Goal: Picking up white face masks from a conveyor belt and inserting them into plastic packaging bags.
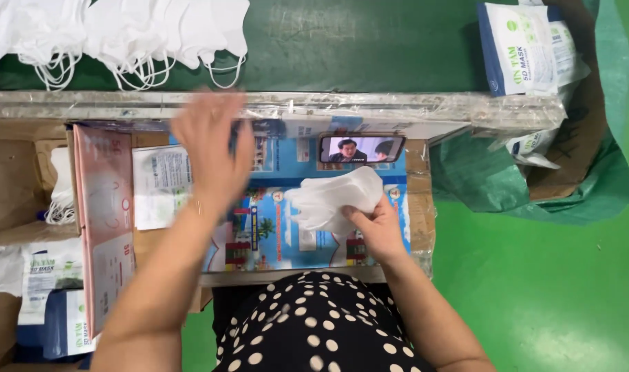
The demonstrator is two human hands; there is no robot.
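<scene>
The right hand (380,224) pinches a small stack of white masks (331,200) by its lower edge, above the middle of the printed worktop (280,234), just below the phone (361,148). The left hand (207,148) is spread wide and empty, blurred, reaching toward the loose masks (121,34) beyond the far edge; it would do well to keep the held stack squared while lifting only the next mask by its body, clear of tangled ear loops

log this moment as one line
left hand: open, blurred, raised toward loose white masks | right hand: holds stack of white masks | surface: printed board | phone: propped
</scene>
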